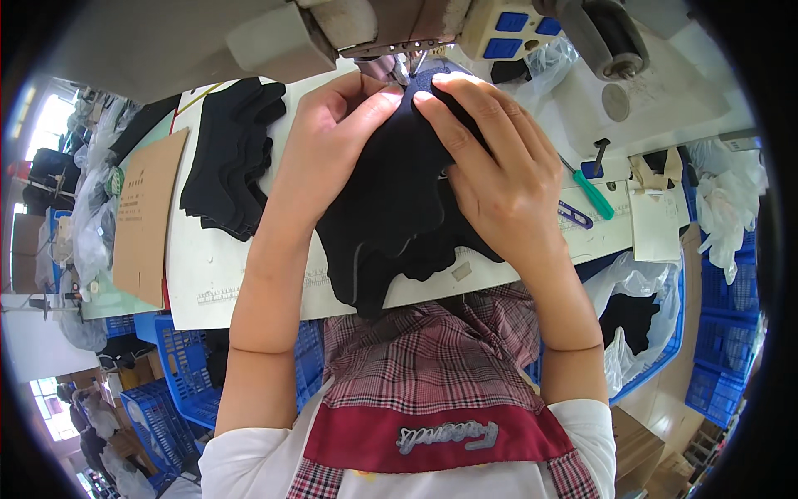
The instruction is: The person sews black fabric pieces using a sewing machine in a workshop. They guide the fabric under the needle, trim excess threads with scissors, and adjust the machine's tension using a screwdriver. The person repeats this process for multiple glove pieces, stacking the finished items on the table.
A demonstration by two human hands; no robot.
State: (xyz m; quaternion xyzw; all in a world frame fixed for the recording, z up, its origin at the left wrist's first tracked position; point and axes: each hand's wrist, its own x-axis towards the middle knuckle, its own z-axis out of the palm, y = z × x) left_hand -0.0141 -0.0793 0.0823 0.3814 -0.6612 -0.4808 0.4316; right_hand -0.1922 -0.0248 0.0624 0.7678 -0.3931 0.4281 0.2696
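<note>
Black fabric pieces (391, 200) lie on the white sewing table and hang slightly over its front edge. The upper end of the fabric runs under the needle area of a sewing machine (411, 66). My left hand (345, 125) pinches the fabric's left edge between thumb and fingers, close beside the presser foot. With my right hand (499, 150), thumb and forefinger press on the fabric just right of the needle; the other fingers are bent over it. A stack of cut black pieces (233, 158) rests on the table left of my left forearm.
A green-handled screwdriver (592, 195) and a purple cutter (575, 214) lie right of my right hand. A brown cardboard sheet (150, 216) stands at the left. Blue baskets (187, 366) sit below the table; a plastic-lined one (665, 333) is at the right.
</note>
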